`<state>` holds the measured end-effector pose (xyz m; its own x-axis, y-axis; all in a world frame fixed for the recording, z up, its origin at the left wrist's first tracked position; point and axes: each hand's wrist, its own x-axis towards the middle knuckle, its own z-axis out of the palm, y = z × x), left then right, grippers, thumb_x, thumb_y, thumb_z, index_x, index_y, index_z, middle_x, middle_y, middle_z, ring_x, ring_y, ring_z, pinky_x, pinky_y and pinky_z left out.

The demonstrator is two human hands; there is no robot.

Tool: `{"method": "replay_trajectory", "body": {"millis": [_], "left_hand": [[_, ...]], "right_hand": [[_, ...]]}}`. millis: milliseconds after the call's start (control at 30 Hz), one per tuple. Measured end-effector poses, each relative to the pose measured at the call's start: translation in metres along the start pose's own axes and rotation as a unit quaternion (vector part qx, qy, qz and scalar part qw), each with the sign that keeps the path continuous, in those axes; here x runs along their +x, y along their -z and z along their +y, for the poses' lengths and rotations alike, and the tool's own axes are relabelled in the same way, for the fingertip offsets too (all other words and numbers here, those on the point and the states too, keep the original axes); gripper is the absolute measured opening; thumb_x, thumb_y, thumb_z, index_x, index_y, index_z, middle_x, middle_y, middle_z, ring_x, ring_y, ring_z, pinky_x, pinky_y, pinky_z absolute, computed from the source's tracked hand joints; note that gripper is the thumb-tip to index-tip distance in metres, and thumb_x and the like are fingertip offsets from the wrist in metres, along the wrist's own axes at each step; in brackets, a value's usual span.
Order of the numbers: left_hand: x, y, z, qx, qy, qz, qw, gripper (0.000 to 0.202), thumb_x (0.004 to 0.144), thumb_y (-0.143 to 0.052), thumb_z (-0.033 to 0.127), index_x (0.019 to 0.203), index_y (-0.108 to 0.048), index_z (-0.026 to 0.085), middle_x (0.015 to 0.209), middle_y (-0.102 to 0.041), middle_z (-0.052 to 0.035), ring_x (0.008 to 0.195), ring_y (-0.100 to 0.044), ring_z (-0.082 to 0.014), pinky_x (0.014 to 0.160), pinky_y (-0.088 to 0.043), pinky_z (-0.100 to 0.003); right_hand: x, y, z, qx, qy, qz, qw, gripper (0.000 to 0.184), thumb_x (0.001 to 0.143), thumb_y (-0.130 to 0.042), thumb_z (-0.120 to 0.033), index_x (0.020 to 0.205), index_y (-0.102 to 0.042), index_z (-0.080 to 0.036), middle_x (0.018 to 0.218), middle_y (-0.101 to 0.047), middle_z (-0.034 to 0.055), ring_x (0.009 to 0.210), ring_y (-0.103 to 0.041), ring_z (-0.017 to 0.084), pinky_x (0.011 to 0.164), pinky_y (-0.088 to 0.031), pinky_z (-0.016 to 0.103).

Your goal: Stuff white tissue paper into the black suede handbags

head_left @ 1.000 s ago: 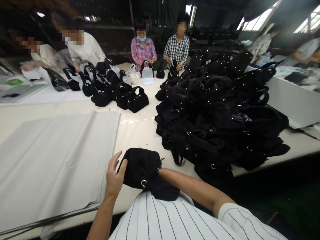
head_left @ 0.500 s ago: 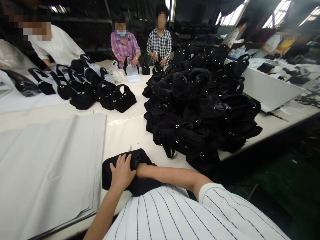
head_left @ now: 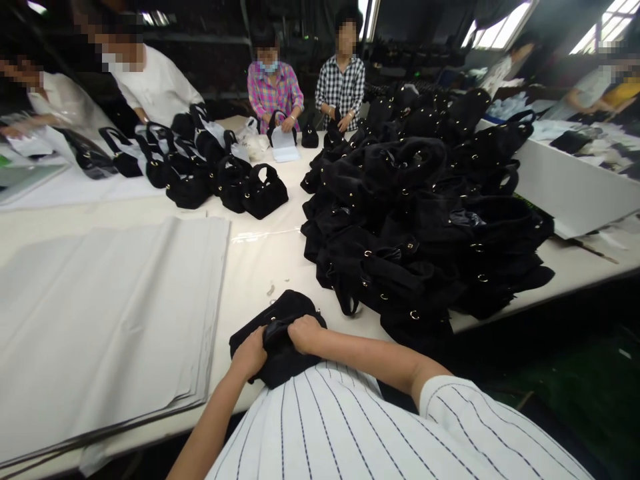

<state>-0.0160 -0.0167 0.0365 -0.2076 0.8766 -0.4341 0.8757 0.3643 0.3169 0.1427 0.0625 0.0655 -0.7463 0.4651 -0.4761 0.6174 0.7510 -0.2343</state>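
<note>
A black handbag (head_left: 287,307) with small gold-coloured metal fittings lies on the table's front edge, right against my striped shirt. My left hand (head_left: 251,353) is closed on the near left side of its opening. On the opening's right side my right hand (head_left: 306,333) is also closed, gripping the rim. Dark, shiny lining shows between the two hands. The fingertips of both hands are partly hidden in the fabric.
A big heap of black handbags (head_left: 390,220) fills the table to the right. White paper sheets (head_left: 125,320) are stacked at left. Finished-looking bags (head_left: 265,193) stand farther back. Several co-workers stand across the table; a white panel (head_left: 580,180) is at right.
My right hand has come out of the bag's opening and now grips its rim. My left hand has gone from lying spread on the bag to gripping the opening's edge. The view has shifted left.
</note>
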Motion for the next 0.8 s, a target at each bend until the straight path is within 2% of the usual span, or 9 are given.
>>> {"method": "replay_trajectory", "body": {"millis": [100, 233, 300, 400, 500, 600, 633, 700, 800], "left_hand": [[0.004, -0.002, 0.004, -0.006, -0.001, -0.013, 1.000, 0.057, 0.076, -0.042, -0.003, 0.128, -0.058, 0.015, 0.111, -0.073, -0.0155, 0.104, -0.069, -0.0247, 0.090, -0.050, -0.037], [0.007, -0.002, 0.013, -0.011, -0.005, 0.000, 1.000, 0.053, 0.075, -0.042, -0.002, 0.123, -0.061, 0.009, 0.103, -0.072, -0.0189, 0.097, -0.069, -0.0296, 0.086, -0.051, -0.043], [0.007, 0.001, 0.015, -0.027, -0.033, 0.023, 0.999, 0.057, 0.071, -0.043, -0.003, 0.122, -0.061, 0.011, 0.109, -0.070, -0.0180, 0.103, -0.067, -0.0297, 0.091, -0.049, -0.042], [0.003, 0.007, 0.015, -0.066, -0.091, 0.067, 0.991, 0.054, 0.069, -0.048, 0.001, 0.119, -0.062, 0.017, 0.117, -0.066, -0.0111, 0.111, -0.062, -0.0251, 0.097, -0.046, -0.036], [0.000, 0.008, 0.013, -0.108, -0.121, 0.100, 0.982, 0.036, 0.077, -0.058, 0.018, 0.112, -0.063, 0.018, 0.109, -0.065, -0.0079, 0.104, -0.062, -0.0235, 0.094, -0.048, -0.035], [0.003, 0.002, 0.010, -0.143, -0.120, 0.128, 0.974, 0.030, 0.083, -0.058, 0.039, 0.104, -0.064, 0.018, 0.101, -0.066, -0.0071, 0.098, -0.063, -0.0241, 0.091, -0.051, -0.038], [0.005, 0.001, 0.010, -0.151, -0.116, 0.136, 0.972, 0.030, 0.085, -0.056, 0.042, 0.101, -0.064, 0.018, 0.100, -0.067, -0.0070, 0.097, -0.064, -0.0241, 0.090, -0.051, -0.038], [0.009, -0.001, 0.010, -0.159, -0.110, 0.145, 0.970, 0.024, 0.086, -0.054, 0.040, 0.093, -0.063, 0.019, 0.096, -0.067, -0.0059, 0.094, -0.065, -0.0232, 0.088, -0.051, -0.038], [0.013, 0.002, 0.014, -0.147, -0.106, 0.150, 0.972, 0.011, 0.084, -0.055, 0.030, 0.085, -0.059, 0.021, 0.090, -0.066, -0.0040, 0.090, -0.064, -0.0213, 0.086, -0.051, -0.035]], "right_hand": [[-0.006, 0.004, 0.001, -0.014, 0.007, -0.038, 0.999, 0.019, 0.075, -0.070, -0.012, 0.093, -0.074, -0.008, 0.099, -0.074, 0.0202, 0.096, -0.071, 0.032, 0.081, -0.056, 0.041], [-0.013, 0.006, 0.011, -0.012, 0.024, -0.054, 0.998, 0.016, 0.072, -0.071, -0.010, 0.088, -0.074, -0.010, 0.093, -0.074, 0.0190, 0.094, -0.070, 0.033, 0.078, -0.055, 0.040], [-0.014, 0.007, 0.017, -0.003, 0.025, -0.034, 0.999, 0.014, 0.074, -0.070, -0.012, 0.087, -0.074, -0.010, 0.092, -0.074, 0.0181, 0.089, -0.071, 0.031, 0.074, -0.054, 0.036], [-0.013, 0.009, 0.023, 0.019, 0.009, 0.031, 0.999, 0.013, 0.083, -0.064, -0.019, 0.086, -0.073, -0.011, 0.090, -0.073, 0.0161, 0.088, -0.070, 0.029, 0.072, -0.052, 0.034], [-0.015, 0.012, 0.026, 0.047, -0.024, 0.114, 0.992, 0.023, 0.092, -0.058, -0.033, 0.093, -0.070, -0.014, 0.094, -0.071, 0.0129, 0.089, -0.067, 0.027, 0.076, -0.050, 0.036], [-0.013, 0.015, 0.033, 0.075, -0.035, 0.186, 0.979, 0.039, 0.091, -0.063, -0.046, 0.114, -0.061, -0.015, 0.116, -0.064, 0.0130, 0.109, -0.059, 0.026, 0.085, -0.048, 0.035], [-0.011, 0.014, 0.036, 0.082, -0.029, 0.197, 0.976, 0.046, 0.089, -0.065, -0.049, 0.119, -0.058, -0.015, 0.121, -0.061, 0.0133, 0.114, -0.056, 0.026, 0.088, -0.047, 0.035], [-0.003, 0.013, 0.042, 0.095, -0.006, 0.192, 0.977, 0.051, 0.084, -0.069, -0.054, 0.116, -0.059, -0.016, 0.117, -0.063, 0.0112, 0.111, -0.056, 0.025, 0.088, -0.046, 0.033], [0.011, 0.008, 0.048, 0.104, 0.033, 0.160, 0.981, 0.044, 0.078, -0.074, -0.057, 0.095, -0.065, -0.017, 0.100, -0.067, 0.0064, 0.095, -0.061, 0.022, 0.078, -0.047, 0.030]]}}
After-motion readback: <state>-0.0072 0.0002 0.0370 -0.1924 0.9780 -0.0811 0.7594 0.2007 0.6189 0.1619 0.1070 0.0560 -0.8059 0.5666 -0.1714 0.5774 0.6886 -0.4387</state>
